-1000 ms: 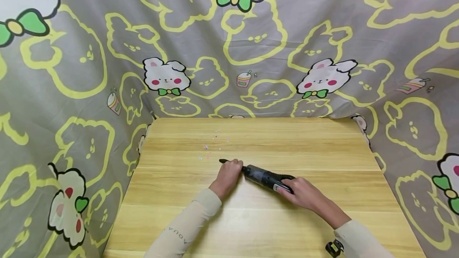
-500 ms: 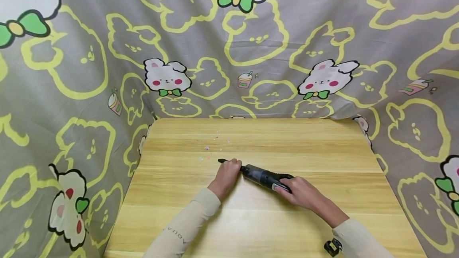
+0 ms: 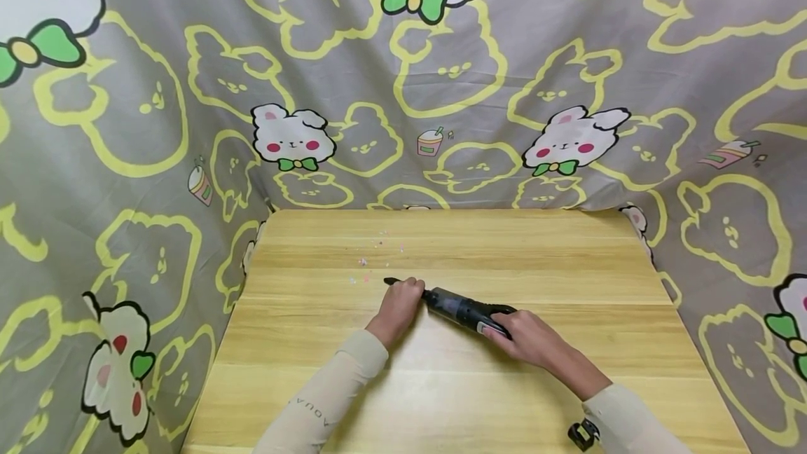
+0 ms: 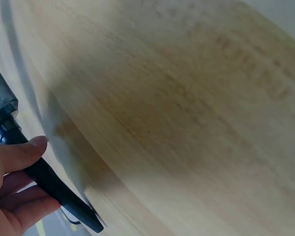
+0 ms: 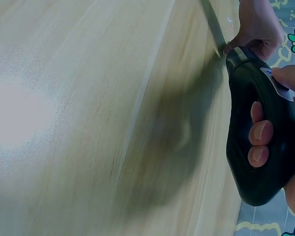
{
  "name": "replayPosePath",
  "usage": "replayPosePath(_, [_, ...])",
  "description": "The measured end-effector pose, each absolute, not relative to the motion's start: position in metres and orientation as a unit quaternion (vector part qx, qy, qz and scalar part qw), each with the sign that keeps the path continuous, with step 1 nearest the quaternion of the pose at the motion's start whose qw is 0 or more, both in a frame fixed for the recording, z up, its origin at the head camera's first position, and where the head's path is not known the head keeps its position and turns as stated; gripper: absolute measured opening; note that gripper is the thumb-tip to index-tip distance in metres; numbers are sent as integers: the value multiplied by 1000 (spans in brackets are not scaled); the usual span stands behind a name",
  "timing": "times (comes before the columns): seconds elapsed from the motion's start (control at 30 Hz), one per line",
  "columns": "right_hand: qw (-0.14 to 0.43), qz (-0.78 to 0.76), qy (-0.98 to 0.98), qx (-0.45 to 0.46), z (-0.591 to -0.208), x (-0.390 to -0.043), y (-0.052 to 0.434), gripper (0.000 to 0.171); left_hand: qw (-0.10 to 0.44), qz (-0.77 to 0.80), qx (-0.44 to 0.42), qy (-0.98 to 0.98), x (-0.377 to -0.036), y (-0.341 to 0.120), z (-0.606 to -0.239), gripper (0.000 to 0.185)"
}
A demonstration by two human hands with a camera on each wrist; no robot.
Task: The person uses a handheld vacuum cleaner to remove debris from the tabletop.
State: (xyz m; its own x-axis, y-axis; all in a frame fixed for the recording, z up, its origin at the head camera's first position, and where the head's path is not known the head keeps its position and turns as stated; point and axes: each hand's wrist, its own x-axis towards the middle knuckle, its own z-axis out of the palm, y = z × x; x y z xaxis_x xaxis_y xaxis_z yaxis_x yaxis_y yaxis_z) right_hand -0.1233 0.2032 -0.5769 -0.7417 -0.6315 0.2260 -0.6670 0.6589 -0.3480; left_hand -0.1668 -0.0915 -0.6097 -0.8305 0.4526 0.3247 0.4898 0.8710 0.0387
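A black handheld vacuum cleaner (image 3: 455,305) with a smoky see-through dust cup slants over the wooden table. My right hand (image 3: 528,339) grips its loop handle; in the right wrist view the fingers (image 5: 260,132) curl through the loop, with the thumb on top near a pale label. At the other end, my left hand (image 3: 401,308) holds the slim black crevice nozzle (image 4: 64,191) between thumb and fingers. The nozzle's tip pokes out left of that hand in the head view. Beyond the tip, small pink, white and purple specks (image 3: 363,262) lie scattered on the tabletop.
The wooden table (image 3: 536,251) is bordered on three sides by a grey cartoon-print curtain (image 3: 353,76). A small black device (image 3: 583,434) sits at the right wrist. Shadows of the hands and vacuum fall across the wood in the wrist views.
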Motion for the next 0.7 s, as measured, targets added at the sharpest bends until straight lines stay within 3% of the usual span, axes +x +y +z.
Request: replayPosePath(0.7, [48, 197, -913, 355, -577, -129, 198, 28, 157, -73, -241, -955, -180, -94, -612, 14])
